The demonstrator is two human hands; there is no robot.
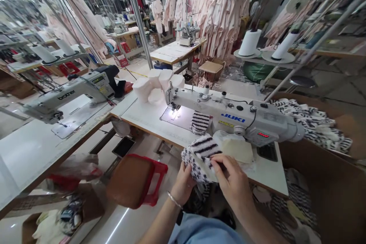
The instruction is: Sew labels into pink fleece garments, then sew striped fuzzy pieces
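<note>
A fluffy white fabric piece (pixel 200 160) with black stripes and dark spots hangs between my hands, just off the front edge of the sewing table (pixel 148 126). My left hand (pixel 184 183) grips its lower left side, the fingers partly hidden behind the cloth. Thumb and fingers of my right hand (pixel 228 171) pinch its right edge. Behind it, another striped piece (pixel 199 122) lies under the arm of the JUKI sewing machine (pixel 217 112). The machine's lamp lights the needle plate (pixel 174 115).
White padded pieces (pixel 157 84) stand left of the machine head. A cardboard box (pixel 328 175) at right borders piles of striped fabric (pixel 314 122). A brother machine (pixel 71 95) stands left; a brown-topped stool (pixel 131 181) sits below. Thread cones (pixel 250 42) rise behind.
</note>
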